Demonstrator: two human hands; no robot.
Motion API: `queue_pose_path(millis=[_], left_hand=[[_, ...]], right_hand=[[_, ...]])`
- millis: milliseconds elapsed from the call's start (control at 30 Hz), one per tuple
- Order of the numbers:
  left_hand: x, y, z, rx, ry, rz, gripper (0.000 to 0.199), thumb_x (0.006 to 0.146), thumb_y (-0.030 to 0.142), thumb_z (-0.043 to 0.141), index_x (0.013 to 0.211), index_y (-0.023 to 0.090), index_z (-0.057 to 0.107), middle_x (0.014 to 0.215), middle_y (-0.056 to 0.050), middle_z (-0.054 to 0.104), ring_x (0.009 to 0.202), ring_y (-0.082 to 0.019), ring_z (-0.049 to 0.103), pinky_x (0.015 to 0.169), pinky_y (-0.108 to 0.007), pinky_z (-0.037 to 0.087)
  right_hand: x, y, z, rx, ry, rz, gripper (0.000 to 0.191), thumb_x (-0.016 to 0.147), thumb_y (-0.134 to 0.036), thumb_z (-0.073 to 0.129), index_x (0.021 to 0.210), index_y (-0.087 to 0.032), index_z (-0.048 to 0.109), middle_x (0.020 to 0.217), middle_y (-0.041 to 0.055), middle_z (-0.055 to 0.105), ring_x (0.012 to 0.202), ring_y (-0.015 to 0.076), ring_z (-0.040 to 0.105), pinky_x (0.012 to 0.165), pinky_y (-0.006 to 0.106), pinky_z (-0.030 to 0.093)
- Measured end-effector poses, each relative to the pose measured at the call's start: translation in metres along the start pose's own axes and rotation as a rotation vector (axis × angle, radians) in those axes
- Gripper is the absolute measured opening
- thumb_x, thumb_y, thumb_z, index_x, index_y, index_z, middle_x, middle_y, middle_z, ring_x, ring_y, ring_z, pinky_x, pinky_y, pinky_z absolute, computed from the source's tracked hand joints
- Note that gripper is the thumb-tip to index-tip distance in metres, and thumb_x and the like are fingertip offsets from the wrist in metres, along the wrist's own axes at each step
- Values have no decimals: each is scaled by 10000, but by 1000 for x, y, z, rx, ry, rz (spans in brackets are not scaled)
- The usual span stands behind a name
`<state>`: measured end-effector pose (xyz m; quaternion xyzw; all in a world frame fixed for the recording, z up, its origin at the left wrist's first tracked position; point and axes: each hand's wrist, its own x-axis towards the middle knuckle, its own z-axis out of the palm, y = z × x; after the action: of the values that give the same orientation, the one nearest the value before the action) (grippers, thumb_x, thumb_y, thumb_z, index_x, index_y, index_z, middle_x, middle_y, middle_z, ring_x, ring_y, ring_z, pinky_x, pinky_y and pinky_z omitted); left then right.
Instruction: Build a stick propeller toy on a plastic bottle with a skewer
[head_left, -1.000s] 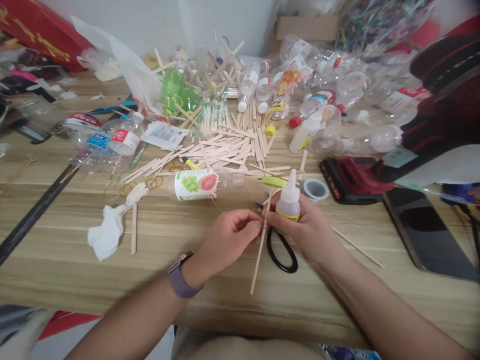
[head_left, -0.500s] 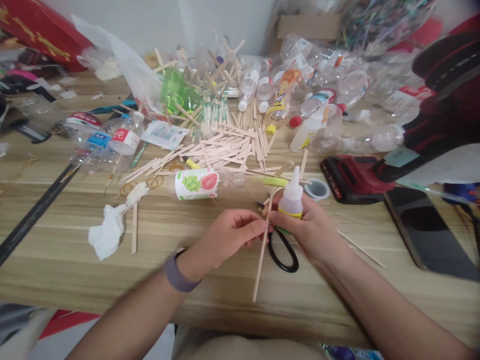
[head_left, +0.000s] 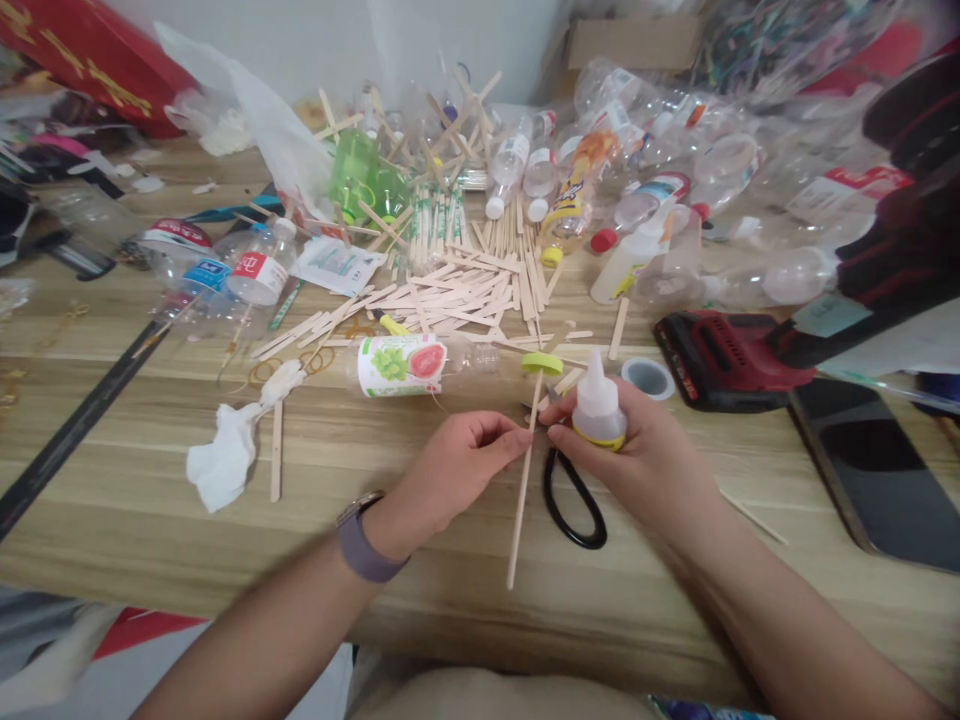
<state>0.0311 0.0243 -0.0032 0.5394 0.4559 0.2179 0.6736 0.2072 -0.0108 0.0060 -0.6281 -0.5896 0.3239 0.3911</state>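
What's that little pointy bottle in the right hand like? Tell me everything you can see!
The little pointy bottle looks like plastic: a whitish cone-shaped tip above a see-through body, with a yellow band low down. It's held roughly upright, tip up, in the right hand, which hides its bottom. What's inside isn't clear.

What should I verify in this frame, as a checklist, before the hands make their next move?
1. Thin wooden stick gripped: ok, pinched by the left hand.
2. Nozzle-tipped squeeze bottle secure and upright: ok, held in the right hand, nozzle up.
3. Nozzle tip unblocked: cannot tell, too small to see.
4. Scissors well away from the hands: not ok, the black handle lies right beside the right hand.
5. Stick joined to the yellow-green cap: cannot tell, they only overlap in view.
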Motion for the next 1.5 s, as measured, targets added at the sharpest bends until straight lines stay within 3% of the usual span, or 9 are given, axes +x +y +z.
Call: queue_pose_path(millis=[133, 433, 767, 1167, 1500], left_hand=[[0, -1, 1, 11, 1, 5, 277, 807, 423, 620, 699, 167, 617, 594, 65, 461, 549, -92, 341, 550, -255, 265], [2, -3, 0, -20, 1, -14, 275, 808, 428, 623, 746, 161, 642, 609, 59, 471, 555, -89, 337, 536, -252, 255], [2, -3, 1, -63, -8, -60, 290, 800, 444, 628, 743, 159, 629, 588, 63, 427, 536, -84, 315, 510, -249, 223], [1, -1, 0, -102, 3, -61, 263, 754, 408, 683, 716, 150, 650, 600, 54, 483, 535, -71, 347, 498, -235, 240], [-3, 2, 4, -395, -12, -196, 261, 577, 334, 799, 668, 146, 643, 510, 88, 403, 417, -16, 218, 410, -220, 104]], right_hand=[[-4, -3, 2, -147, 31, -54, 77, 762, -300, 631, 794, -230, 628, 735, 12, 686, 636, 197, 625, 584, 319, 466], [-7, 1, 7, -280, 30, -137, 66, 781, -251, 609, 837, -218, 605, 736, 13, 702, 608, 188, 642, 537, 279, 440], [-7, 0, 7, -228, 12, -69, 112, 780, -297, 613, 861, -220, 610, 788, 37, 717, 648, 207, 653, 551, 295, 447], [-6, -1, 8, -167, -38, -58, 58, 773, -268, 615, 803, -228, 586, 702, 13, 668, 595, 186, 602, 546, 295, 435], [-4, -6, 7, 59, -52, -60, 59, 746, -228, 634, 746, -231, 575, 741, 7, 620, 661, 178, 568, 628, 320, 457]])
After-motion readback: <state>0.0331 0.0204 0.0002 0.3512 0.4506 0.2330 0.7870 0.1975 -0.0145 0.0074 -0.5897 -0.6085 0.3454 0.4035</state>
